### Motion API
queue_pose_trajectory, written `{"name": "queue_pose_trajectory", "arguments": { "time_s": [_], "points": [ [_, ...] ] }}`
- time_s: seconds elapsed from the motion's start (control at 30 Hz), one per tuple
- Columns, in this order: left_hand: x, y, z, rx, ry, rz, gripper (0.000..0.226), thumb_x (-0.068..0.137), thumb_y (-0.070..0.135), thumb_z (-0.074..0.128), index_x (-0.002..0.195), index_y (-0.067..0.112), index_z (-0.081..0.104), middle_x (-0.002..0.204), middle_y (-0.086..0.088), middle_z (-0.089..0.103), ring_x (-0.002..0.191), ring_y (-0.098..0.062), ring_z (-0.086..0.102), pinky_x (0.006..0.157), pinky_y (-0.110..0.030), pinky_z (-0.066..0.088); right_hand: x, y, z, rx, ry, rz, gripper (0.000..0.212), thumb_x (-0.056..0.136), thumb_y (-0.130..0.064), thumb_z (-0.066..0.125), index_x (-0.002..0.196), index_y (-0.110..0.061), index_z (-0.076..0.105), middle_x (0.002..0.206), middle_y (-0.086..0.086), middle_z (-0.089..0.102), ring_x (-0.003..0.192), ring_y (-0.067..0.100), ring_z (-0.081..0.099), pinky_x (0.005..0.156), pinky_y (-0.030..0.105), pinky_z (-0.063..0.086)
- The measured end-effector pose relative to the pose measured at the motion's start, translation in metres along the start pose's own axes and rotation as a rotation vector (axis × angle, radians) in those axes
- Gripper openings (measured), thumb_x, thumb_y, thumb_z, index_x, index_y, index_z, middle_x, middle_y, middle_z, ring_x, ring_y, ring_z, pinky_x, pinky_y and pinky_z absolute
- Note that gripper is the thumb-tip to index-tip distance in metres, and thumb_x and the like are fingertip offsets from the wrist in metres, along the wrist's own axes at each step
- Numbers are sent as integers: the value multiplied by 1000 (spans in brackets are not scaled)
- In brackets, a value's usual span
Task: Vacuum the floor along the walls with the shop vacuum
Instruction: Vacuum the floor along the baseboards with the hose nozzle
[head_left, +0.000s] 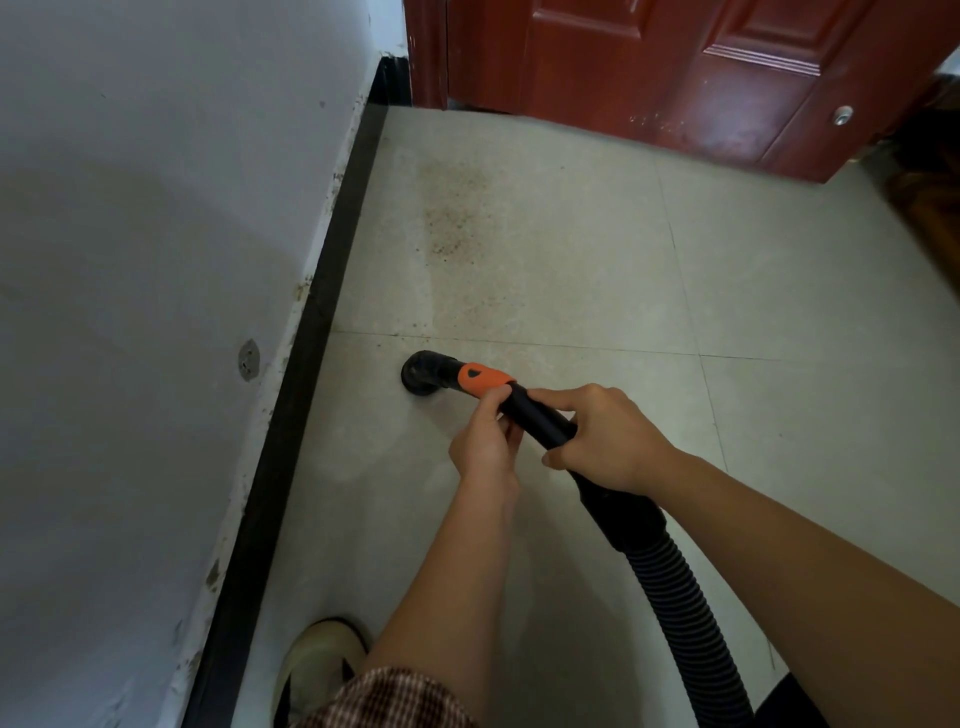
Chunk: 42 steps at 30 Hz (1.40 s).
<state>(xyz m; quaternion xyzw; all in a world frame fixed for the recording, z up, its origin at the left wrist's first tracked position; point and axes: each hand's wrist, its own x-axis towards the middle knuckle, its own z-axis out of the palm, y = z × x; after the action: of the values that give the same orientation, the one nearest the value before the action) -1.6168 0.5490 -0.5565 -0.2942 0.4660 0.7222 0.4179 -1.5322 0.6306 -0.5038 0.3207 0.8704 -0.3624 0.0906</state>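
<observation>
Beside the black baseboard (311, 338), a short way out from it on the tiled floor (571, 270), sits the black elbow nozzle (423, 374) of the shop vacuum's wand, mouth turned down. The left hand (488, 441) pinches the wand just behind its orange collar (480, 378), thumb and fingertips closed on it. The right hand (608, 441) is wrapped fully round the black tube (540, 415) a little farther back, where the ribbed hose (685, 613) begins.

The job looks well short of finished. A speckled patch of dirt (457, 218) lies farther along the baseboard, between the nozzle and the red door (675, 78), and appears untouched. The tiles back along the baseboard toward the pale shoe (317, 660) look cleaner, though faint marks make that uncertain. The strip hard against the baseboard ahead probably needs a pass too.

The vacuum's canister is out of view, and the hose is cut off at the bottom edge. Whether the nozzle mouth touches the tile, or the motor runs, cannot be told. The right hand's fingertips are hidden under the tube.
</observation>
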Motion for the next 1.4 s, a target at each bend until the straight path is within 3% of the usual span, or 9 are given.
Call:
{"name": "queue_pose_trajectory", "arguments": {
  "time_s": [0.3,0.5,0.63,0.77,0.97,1.17,1.4],
  "points": [
    [-13,-12,9,-10,9,-24,23,77,9,75,97,0,69,83,-6,75,81,-16,73,77,-23,59,-7,9,-14,3,-45,41,75,74,-11,80,139,-38,54,71,-19,54,66,3,55,60,19,41],
    [-7,2,-7,2,2,30,21,80,10,73,98,2,68,78,-4,76,73,-12,74,62,-18,58,-1,-4,-1,-5,-50,-36,73,75,-11,77,138,-40,54,71,-17,55,65,4,54,61,22,44],
    [-2,11,-19,13,27,49,20,81,10,72,100,2,67,87,-7,75,70,-11,73,59,-19,56,2,-15,12,-41,-88,-94,69,77,-12,76,137,-37,55,94,2,69,78,19,62,73,32,54],
    [0,14,-25,15,32,60,21,83,12,70,102,4,67,94,-7,74,76,-11,72,64,-19,56,6,-18,19,-31,-106,-112,74,78,-13,76,143,-37,49,104,4,69,85,21,62,76,31,53],
    [-8,2,-18,-28,49,53,20,79,10,74,97,3,67,89,-7,74,77,-13,73,64,-20,58,2,-8,4,-16,-97,-52,75,73,-10,79,137,-40,55,74,-14,58,69,11,57,66,24,47],
    [-27,-25,0,-97,53,8,13,78,7,73,88,4,67,72,-3,74,67,-12,73,60,-21,58,-13,12,-20,-17,-107,45,76,63,-12,86,130,-40,61,70,-16,58,67,7,61,61,20,48],
    [-50,-56,6,-118,121,-42,17,73,9,78,85,4,67,66,-3,73,60,-11,72,47,-17,53,-34,32,-37,-10,-168,106,75,59,-12,87,124,-43,65,69,-19,63,67,6,66,60,19,49]
  ]
}}
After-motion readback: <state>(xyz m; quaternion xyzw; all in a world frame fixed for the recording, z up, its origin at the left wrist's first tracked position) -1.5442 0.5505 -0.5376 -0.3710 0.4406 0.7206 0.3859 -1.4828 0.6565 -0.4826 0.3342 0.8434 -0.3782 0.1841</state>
